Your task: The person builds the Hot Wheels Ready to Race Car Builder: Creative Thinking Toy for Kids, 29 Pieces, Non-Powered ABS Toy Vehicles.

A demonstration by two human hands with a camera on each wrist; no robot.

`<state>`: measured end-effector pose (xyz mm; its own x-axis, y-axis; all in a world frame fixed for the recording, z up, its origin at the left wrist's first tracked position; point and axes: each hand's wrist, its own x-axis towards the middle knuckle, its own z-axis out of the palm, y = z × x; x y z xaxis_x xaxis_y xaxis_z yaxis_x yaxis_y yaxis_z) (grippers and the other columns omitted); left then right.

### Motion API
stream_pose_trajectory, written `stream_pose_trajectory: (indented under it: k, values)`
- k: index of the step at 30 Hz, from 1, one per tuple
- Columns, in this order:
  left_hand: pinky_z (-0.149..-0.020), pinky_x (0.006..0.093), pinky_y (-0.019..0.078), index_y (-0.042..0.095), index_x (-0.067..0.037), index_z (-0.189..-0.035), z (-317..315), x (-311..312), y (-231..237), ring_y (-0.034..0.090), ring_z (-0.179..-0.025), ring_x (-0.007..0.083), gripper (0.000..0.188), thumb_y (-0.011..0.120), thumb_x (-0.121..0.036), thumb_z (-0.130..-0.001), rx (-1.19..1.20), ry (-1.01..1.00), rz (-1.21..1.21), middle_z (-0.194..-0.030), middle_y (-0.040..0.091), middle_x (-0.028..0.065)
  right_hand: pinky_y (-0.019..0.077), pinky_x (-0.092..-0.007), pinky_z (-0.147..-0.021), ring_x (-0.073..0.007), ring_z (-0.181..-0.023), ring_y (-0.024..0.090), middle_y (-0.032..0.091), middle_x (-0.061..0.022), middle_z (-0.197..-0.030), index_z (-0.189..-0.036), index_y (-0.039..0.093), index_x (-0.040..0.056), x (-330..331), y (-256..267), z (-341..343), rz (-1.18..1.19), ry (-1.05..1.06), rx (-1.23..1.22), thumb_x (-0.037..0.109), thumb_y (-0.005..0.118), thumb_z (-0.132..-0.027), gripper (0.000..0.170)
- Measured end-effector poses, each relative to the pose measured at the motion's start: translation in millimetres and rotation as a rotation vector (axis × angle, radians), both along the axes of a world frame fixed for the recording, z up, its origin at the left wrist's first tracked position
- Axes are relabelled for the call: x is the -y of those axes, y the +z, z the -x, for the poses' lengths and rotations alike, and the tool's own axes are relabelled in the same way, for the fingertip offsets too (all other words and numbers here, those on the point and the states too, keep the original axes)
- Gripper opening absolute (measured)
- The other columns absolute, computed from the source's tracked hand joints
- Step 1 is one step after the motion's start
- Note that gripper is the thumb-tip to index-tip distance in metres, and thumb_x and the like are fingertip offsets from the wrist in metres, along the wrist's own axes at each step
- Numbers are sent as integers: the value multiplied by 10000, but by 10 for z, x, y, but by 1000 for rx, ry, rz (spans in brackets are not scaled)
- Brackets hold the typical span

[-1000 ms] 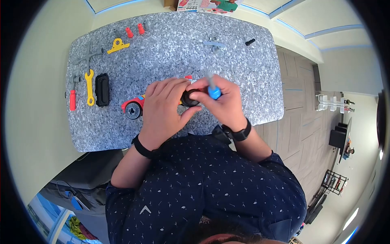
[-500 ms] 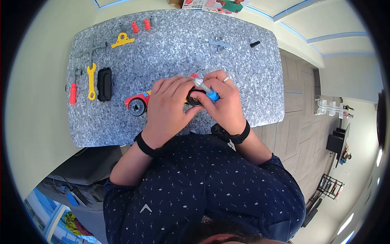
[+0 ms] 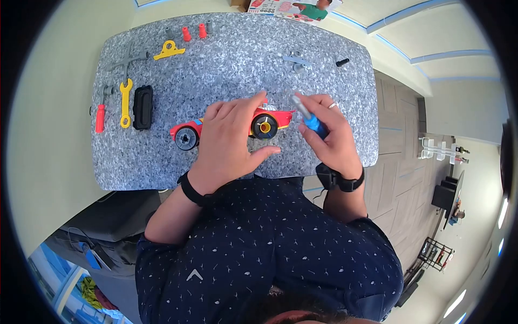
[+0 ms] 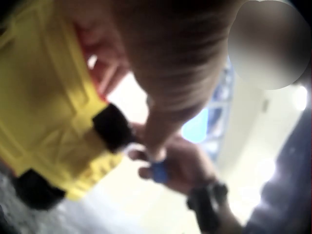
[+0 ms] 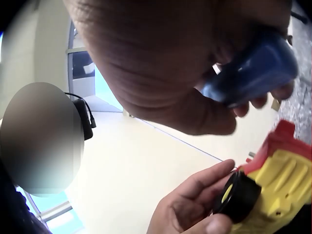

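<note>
A red and yellow toy race car is under my left hand, its wheel faces turned up toward the head view. The left hand grips its middle, fingers over the far side, thumb stretched out on the near side. The black rear wheel shows a yellow centre; the front wheel has a grey hub. My right hand, just right of the car's tail, holds a toy screwdriver by its blue handle, grey tip pointing up and left. In the left wrist view, the car's yellow underside fills the left.
Left on the table lie a yellow wrench, a black tray-like part, a red-handled tool and a grey cross-shaped tool. Farther back are a yellow bracket, red cone-shaped pieces, a grey-blue part and a black peg.
My right hand has moved right, off the rear wheel, with the screwdriver still in its grip. The wheel's yellow centre is now uncovered. The left hand stays on the car.
</note>
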<state>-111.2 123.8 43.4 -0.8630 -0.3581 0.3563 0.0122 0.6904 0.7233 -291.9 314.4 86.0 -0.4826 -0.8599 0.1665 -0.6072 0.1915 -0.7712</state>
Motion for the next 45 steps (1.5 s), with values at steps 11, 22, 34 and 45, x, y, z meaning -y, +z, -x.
stream_pose_trajectory:
  k: [11, 22, 34, 45]
  values:
    - [-1216, 539, 377, 731, -143, -1451, -12, -22, -96, 681, -1383, 261, 618, 914, -342, -896, 32, -38, 219, -1491, 761, 33, 571, -396, -792, -322, -872, 731, 770, -162, -1076, -1203, 782, 12, 32, 10, 47, -5, -40, 57, 117, 844, -992, 243]
    - [-1192, 544, 389, 711, -136, -1452, -21, -15, -94, 666, -1391, 249, 611, 901, -264, -885, 41, -43, 221, -1462, 753, 36, 585, -461, -882, -384, -978, 754, 779, -194, -1079, -1207, 815, 21, 492, -767, 907, 2, -241, -237, 169, 886, -957, 299]
    - [-1197, 554, 392, 685, -136, -1473, -26, -3, -77, 656, -1426, 286, 649, 861, -208, -852, 47, -50, 198, -1490, 738, 54, 520, -265, -672, -54, -769, 647, 778, -1, -1025, -1254, 824, 30, 678, -830, 696, 40, -4, 193, 232, 809, -1097, 256]
    - [-1193, 531, 399, 693, -140, -1460, -16, -5, -85, 662, -1420, 290, 634, 869, -198, -854, 50, -51, 203, -1479, 748, 45, 493, -291, -687, -82, -742, 611, 704, 20, -865, -1175, 843, 45, 255, -941, 725, 29, -219, 435, 222, 846, -1062, 211]
